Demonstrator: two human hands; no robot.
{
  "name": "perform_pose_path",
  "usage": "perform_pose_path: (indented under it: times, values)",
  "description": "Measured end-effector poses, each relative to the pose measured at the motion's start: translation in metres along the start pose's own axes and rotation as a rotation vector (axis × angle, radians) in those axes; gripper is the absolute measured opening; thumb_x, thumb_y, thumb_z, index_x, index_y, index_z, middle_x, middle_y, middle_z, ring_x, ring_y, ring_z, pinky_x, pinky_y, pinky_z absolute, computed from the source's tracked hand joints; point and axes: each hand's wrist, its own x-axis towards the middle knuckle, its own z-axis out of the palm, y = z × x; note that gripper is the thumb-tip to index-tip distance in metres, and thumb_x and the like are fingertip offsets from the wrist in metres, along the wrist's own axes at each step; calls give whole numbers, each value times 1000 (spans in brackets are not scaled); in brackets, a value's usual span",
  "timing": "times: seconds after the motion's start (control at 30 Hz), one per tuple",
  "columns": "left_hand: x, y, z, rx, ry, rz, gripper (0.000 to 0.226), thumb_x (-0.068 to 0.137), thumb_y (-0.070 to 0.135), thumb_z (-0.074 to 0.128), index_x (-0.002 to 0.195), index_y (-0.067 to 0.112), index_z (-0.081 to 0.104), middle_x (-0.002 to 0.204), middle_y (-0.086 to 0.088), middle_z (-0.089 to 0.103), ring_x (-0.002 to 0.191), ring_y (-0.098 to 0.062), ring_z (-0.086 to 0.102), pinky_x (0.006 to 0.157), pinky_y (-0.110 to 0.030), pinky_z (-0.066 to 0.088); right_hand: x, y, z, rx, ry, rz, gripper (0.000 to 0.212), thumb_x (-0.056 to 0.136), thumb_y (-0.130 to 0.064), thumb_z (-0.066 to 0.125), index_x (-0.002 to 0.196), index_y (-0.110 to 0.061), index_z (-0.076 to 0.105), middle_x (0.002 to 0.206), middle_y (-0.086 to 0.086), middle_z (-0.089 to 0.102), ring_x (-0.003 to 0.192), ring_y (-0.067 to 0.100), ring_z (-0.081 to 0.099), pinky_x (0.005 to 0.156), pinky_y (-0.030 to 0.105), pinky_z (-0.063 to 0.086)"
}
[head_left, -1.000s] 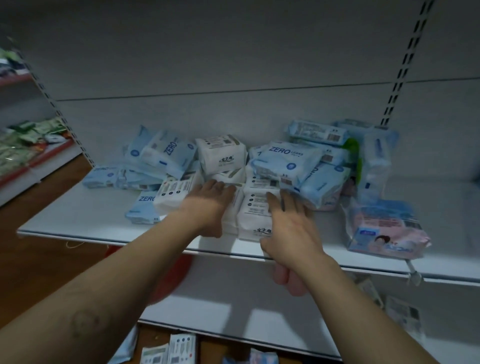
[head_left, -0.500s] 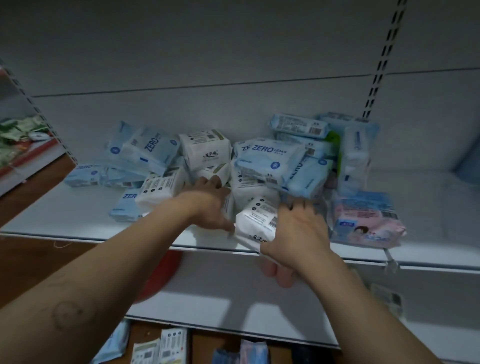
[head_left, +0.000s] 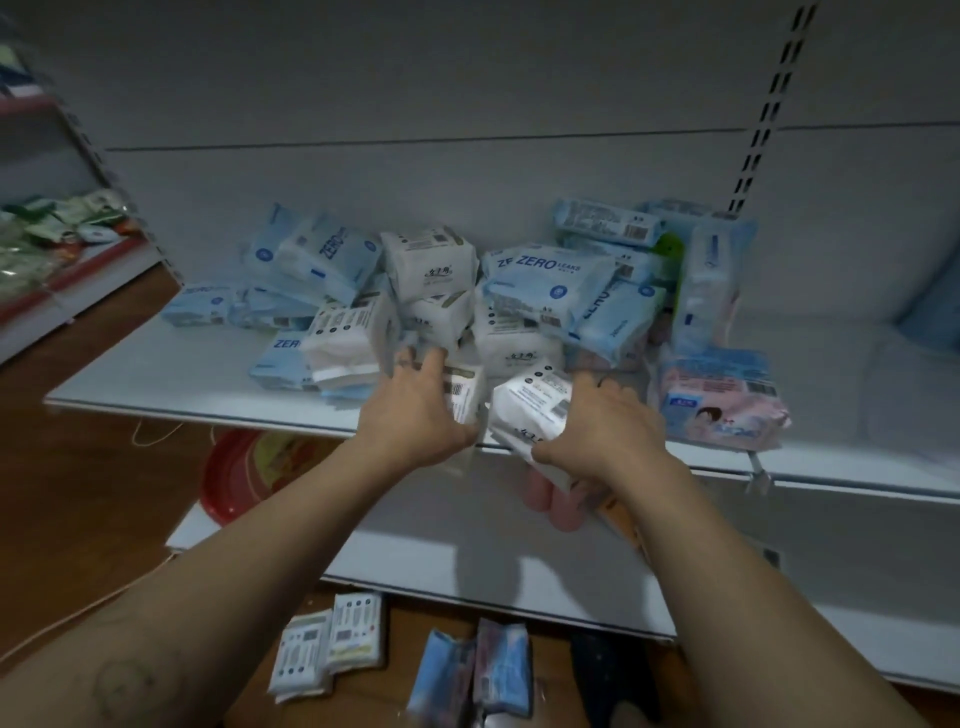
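**Left hand** (head_left: 415, 415): centre of frame, fingers curled round a small white pack (head_left: 466, 396) that sits at the front of the shelf (head_left: 156, 395).

**Right hand** (head_left: 608, 431): just right of centre, gripping a second white pack (head_left: 535, 405). This pack is tilted, and its lower corner hangs past the shelf's front lip.

**Hazards:**
- The heap of packs (head_left: 431, 270) behind appears to lean on both gripped packs. Pulling them out could bring the blue pack (head_left: 545, 291) sliding forward and over the lip.
- A slack hold on the overhanging pack would likely drop it onto the lower shelf (head_left: 415, 545), or among the loose packs on the floor (head_left: 332, 644) at bottom centre.

**Edges and room:**
- The front lip runs from left of centre down to the right edge.
- There is bare shelf at the left front and at the far right.
- A pink pack (head_left: 722, 405) lies just beside the right hand, so sideways room there is tight.
- The way straight back toward the viewer looks open.
- A red basin (head_left: 234, 478) sits below at lower left, well apart.
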Motion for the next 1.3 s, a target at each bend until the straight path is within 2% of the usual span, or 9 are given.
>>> perform_pose_path:
  times: [0.13, 0.37, 0.6, 0.77, 0.97, 1.07, 1.13, 1.2, 1.3]
  values:
    - [-24, -19, 0, -210, -43, -113, 97, 65, 44, 82, 144, 24, 30, 133, -21, 42, 119, -35, 50, 99, -35, 42, -19, -13, 7, 41, -18, -26, 83, 67, -60, 70, 131, -17, 38, 130, 9, 47, 120, 28, 45, 91, 37, 41]
    - [-99, -100, 33, -206, -153, -259, 95, 64, 46, 80, 145, 33, 31, 129, -14, 41, 116, -34, 51, 100, -43, 45, -55, -61, 49, 148, -231, -63, 97, 60, -69, 69, 132, -12, 37, 133, 9, 52, 118, 28, 54, 85, 34, 43]
    - [-175, -198, 107, -228, -320, -563, 90, 67, 49, 77, 143, 33, 33, 134, -14, 39, 118, -34, 51, 97, -41, 47, -91, -113, 173, 91, -459, -73, 102, 63, -70, 67, 139, -11, 33, 137, 11, 47, 124, 29, 49, 99, 35, 42]
    - [-221, -253, 170, -295, -448, -793, 92, 71, 54, 75, 146, 30, 28, 138, -15, 34, 122, -33, 46, 99, -40, 46, -117, -124, 254, 155, -642, 54, 105, 67, -75, 60, 143, -9, 29, 143, 9, 45, 128, 25, 47, 101, 32, 41]
    - [-233, -282, 237, -471, -495, -938, 110, 70, 54, 76, 154, 34, 7, 135, -18, 34, 120, -35, 46, 95, -39, 44, -130, -153, 333, 110, -829, 94, 119, 59, -72, 65, 148, -10, 17, 141, 9, 44, 127, 27, 46, 102, 39, 42]
    - [-228, -291, 263, -492, -440, -951, 111, 72, 57, 74, 154, 31, 3, 135, -18, 37, 121, -37, 45, 98, -43, 41, -127, -168, 371, 154, -826, 174, 107, 49, -72, 67, 134, -15, 37, 125, 3, 55, 112, 22, 56, 92, 36, 47]
    - [-222, -301, 278, -497, -394, -958, 104, 73, 52, 75, 153, 28, 14, 134, -17, 38, 120, -37, 46, 98, -44, 41, -124, -177, 396, 239, -776, 257, 105, 44, -71, 69, 129, -14, 44, 123, 2, 59, 111, 21, 58, 91, 34, 49]
    - [-214, -313, 290, -515, -368, -962, 95, 72, 43, 78, 148, 24, 25, 132, -17, 39, 119, -38, 45, 95, -45, 44, -118, -184, 421, 324, -752, 330, 110, 37, -71, 63, 131, -15, 47, 122, 1, 61, 108, 19, 60, 91, 34, 51]
    - [-200, -328, 308, -540, -416, -968, 94, 72, 42, 79, 146, 20, 26, 135, -19, 39, 123, -40, 40, 96, -48, 43, -108, -194, 442, 420, -766, 408, 102, 47, -64, 69, 134, -17, 42, 121, -2, 59, 106, 19, 60, 89, 33, 52]
